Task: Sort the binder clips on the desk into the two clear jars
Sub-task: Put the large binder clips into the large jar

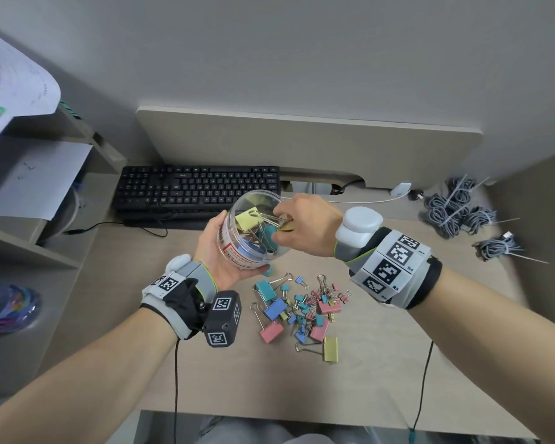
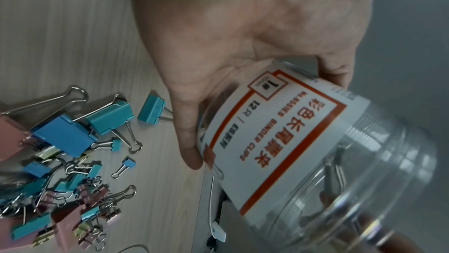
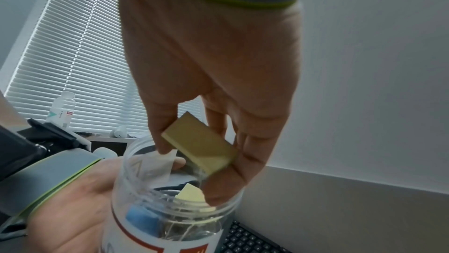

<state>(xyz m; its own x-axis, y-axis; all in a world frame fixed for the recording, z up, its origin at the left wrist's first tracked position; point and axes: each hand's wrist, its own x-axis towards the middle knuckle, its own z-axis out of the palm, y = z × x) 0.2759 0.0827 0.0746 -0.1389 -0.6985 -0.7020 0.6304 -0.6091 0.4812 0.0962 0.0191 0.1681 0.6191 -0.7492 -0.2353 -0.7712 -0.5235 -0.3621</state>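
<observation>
My left hand (image 1: 220, 251) grips a clear labelled jar (image 1: 249, 233) tilted above the desk; the left wrist view shows the same jar (image 2: 303, 153) lying in my palm. Large yellow, blue and teal clips lie inside it. My right hand (image 1: 302, 224) is at the jar's mouth and pinches a large yellow binder clip (image 3: 200, 143) between thumb and fingers, right over the jar rim (image 3: 179, 199). A heap of binder clips (image 1: 302, 310) in pink, blue, teal and yellow lies on the desk below, seen as the clip heap (image 2: 60, 170) in the left wrist view.
A black keyboard (image 1: 196, 190) lies behind the jar. Bundled grey cables (image 1: 462, 209) sit at the right back. Shelves with papers (image 1: 29, 174) stand at the left. A second jar is not in view.
</observation>
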